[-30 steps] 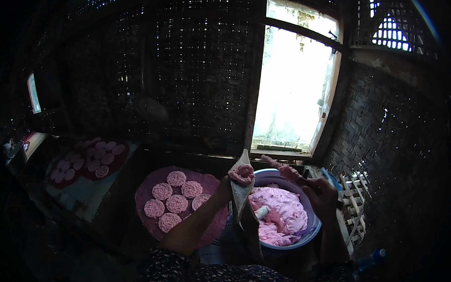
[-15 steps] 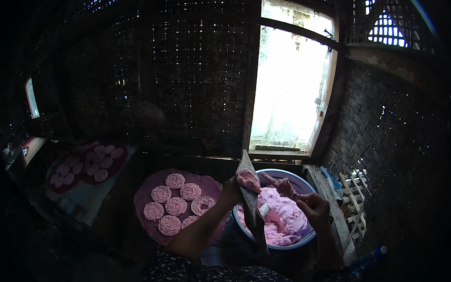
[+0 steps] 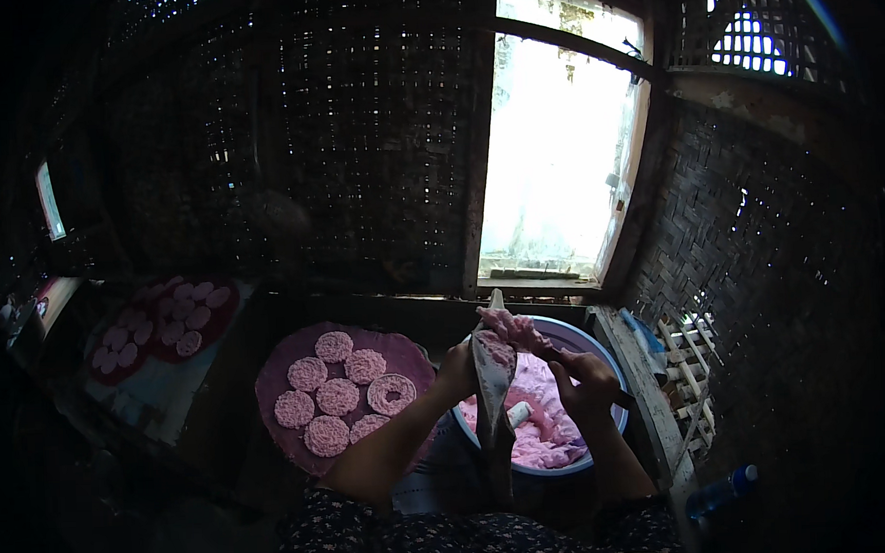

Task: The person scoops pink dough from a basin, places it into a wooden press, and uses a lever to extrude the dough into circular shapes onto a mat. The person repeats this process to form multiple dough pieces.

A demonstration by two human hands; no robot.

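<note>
we see a dim room lit mainly by the window (image 3: 560,165) between one and two o'clock, its pane blown out to featureless white. smaller glare comes through the lattice opening (image 3: 751,43) at two o'clock, with a bluish flare streak (image 3: 819,12) beyond it. pinpricks of daylight speckle the woven wall (image 3: 360,153) at eleven. the pink mixture (image 3: 549,395) near five catches soft light; we lose the rim to blackness, where fisheye distortion bends straight edges.

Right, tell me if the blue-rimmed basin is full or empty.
Partly full: pink paste lies inside the basin, with bare inner wall showing above it on the far side.
</note>
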